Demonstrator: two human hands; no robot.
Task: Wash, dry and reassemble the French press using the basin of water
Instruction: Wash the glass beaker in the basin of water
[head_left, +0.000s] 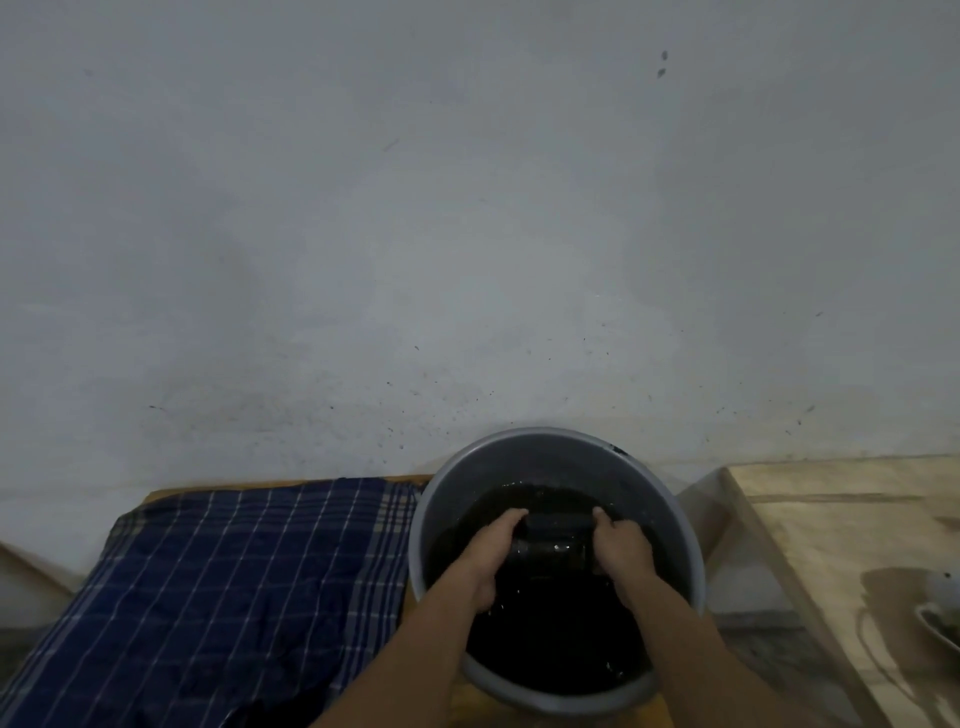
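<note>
Two hands (491, 558) (623, 551), one carafe (553, 543), one basin (524, 457)

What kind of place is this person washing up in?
Probably a plain home or back-room corner, not a fitted kitchen: a bare grey plaster wall, a grey round plastic basin of dark water instead of a sink, and a blue checked cloth spread beside it.

Dim, flat, greyish light with no clear source; shadows are soft and faint. The whole view is slightly blurred and noisy (edges bow from wide-angle distortion), with tiny glints on the dark water (561, 623).
</note>
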